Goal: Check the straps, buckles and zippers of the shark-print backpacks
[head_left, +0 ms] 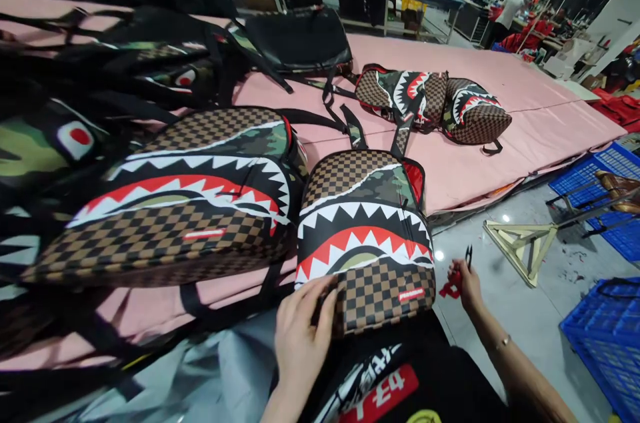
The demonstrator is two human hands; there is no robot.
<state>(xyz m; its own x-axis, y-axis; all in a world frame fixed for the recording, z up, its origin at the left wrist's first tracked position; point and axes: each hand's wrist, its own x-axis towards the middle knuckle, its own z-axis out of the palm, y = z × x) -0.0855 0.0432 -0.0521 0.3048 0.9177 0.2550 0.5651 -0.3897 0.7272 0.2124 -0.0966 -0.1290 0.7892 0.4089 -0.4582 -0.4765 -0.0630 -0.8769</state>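
A checkered backpack [367,229] with a shark-mouth print, camouflage patch and small red label lies before me, its side partly open on a red lining. My left hand [306,324] is closed on its near left corner, fingers bent over the checkered front. Out to the right, over the floor, my right hand [465,284] is closed around small thread snips [469,256] with dark pointed tips. Something red [451,286] shows beneath those fingers; whether it is the handle, I cannot tell. A larger matching backpack [200,209] lies to the left.
Behind, more shark-print bags [425,99] lie on the pink-covered table [540,89]. Dark camouflage bags [165,56] are heaped at left. Blue crates [607,343] and a cream metal stand base [523,243] are on the floor at right. Far back stands a person [510,13].
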